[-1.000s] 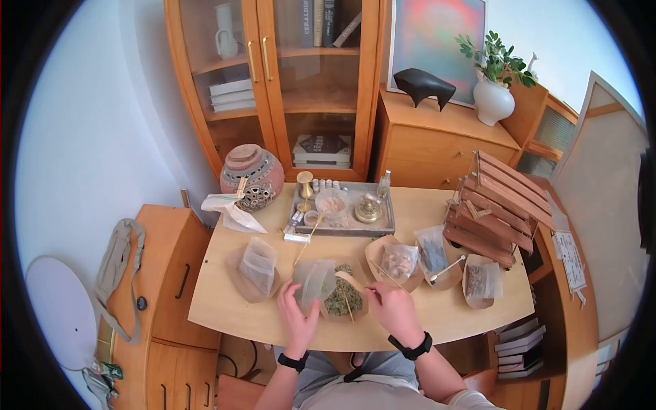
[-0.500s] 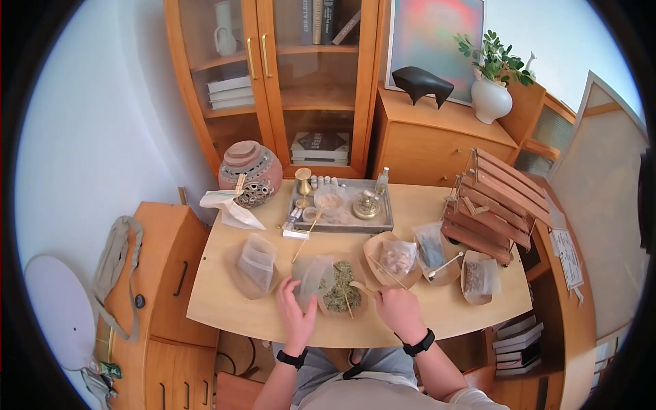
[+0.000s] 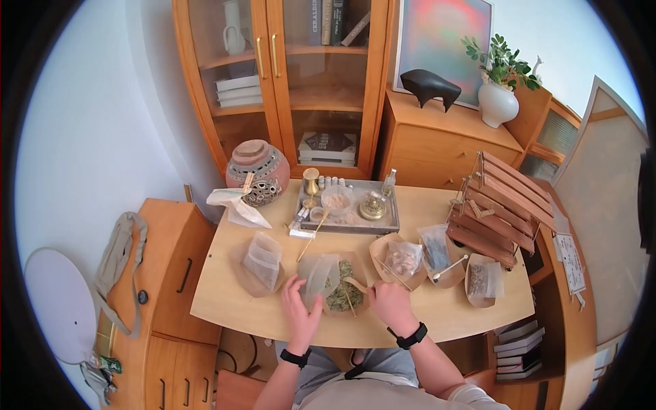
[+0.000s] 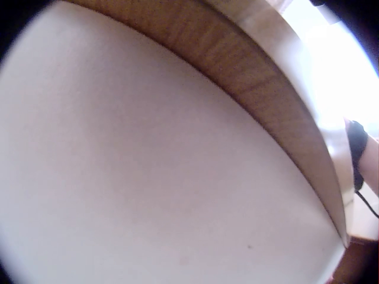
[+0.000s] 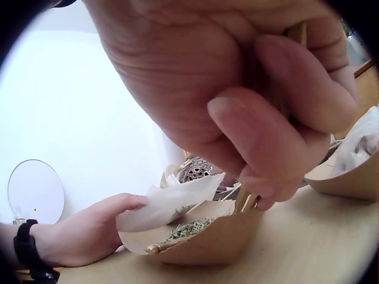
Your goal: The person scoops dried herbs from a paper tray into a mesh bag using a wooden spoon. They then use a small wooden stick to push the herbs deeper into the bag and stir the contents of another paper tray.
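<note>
My left hand (image 3: 303, 316) holds a translucent bag (image 3: 320, 277) by its near edge; in the right wrist view its thumb lies over the bag (image 5: 172, 207). The bag's mouth tilts over a brown paper tray (image 3: 362, 265) holding dried green herb (image 3: 339, 295). A thin stick (image 3: 348, 298) lies across the herb, with a brass-coloured knob (image 5: 155, 249) at the tray's near rim. My right hand (image 3: 393, 305) grips a flat wooden strip (image 3: 356, 283) in curled fingers, its end over the tray's right side. The left wrist view shows mainly pale cloth and the table edge.
A bagged paper tray (image 3: 258, 266) stands left; several more, including one with pinkish pieces (image 3: 403, 260), stand right. Behind are a grey tray (image 3: 348, 229) with brass vessels and a patterned urn (image 3: 258, 171). A reddish slatted rack (image 3: 495, 212) occupies the back right.
My right hand drew the wooden strip to the right, away from the bag, then came back a little to the left. The left hand keeps its hold on the bag. The head view shifted slightly.
</note>
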A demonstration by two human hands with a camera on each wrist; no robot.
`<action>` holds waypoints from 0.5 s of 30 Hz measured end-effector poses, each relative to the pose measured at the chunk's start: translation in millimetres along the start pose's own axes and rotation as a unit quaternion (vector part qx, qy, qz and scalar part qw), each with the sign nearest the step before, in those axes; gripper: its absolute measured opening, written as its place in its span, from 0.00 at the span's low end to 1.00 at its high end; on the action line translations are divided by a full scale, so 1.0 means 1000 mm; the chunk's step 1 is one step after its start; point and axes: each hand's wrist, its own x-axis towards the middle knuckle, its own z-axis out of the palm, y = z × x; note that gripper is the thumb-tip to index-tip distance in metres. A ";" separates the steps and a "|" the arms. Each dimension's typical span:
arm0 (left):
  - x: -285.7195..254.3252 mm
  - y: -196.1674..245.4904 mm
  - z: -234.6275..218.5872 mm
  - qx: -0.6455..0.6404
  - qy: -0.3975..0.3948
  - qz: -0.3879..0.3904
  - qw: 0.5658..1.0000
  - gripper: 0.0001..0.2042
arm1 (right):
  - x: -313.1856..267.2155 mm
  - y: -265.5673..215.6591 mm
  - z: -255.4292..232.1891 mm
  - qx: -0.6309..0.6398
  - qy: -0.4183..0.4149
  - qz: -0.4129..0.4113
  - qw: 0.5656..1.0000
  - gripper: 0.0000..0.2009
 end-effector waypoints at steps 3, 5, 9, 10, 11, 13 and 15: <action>0.000 -0.003 0.001 -0.001 0.006 0.001 1.000 0.25 | -0.002 0.008 0.006 0.022 0.003 0.002 1.000 0.14; 0.000 -0.005 0.002 -0.003 0.013 0.001 1.000 0.26 | -0.002 0.016 0.003 0.038 0.003 0.004 0.999 0.13; 0.001 -0.004 0.002 0.004 0.007 0.002 1.000 0.26 | -0.008 0.008 -0.023 0.095 0.048 -0.020 0.994 0.11; 0.001 -0.003 0.002 0.007 0.001 0.001 1.000 0.26 | -0.009 0.004 -0.028 0.118 0.058 -0.034 0.991 0.12; 0.001 -0.003 0.003 0.007 -0.001 0.002 1.000 0.26 | -0.008 -0.002 -0.028 0.118 0.058 -0.033 0.991 0.12; 0.001 -0.003 0.004 0.009 0.004 0.005 1.000 0.27 | -0.008 -0.014 -0.025 0.126 0.066 -0.044 0.989 0.09; 0.000 -0.005 0.005 0.012 0.002 0.005 1.000 0.27 | -0.006 -0.013 -0.015 0.121 0.060 -0.043 0.990 0.09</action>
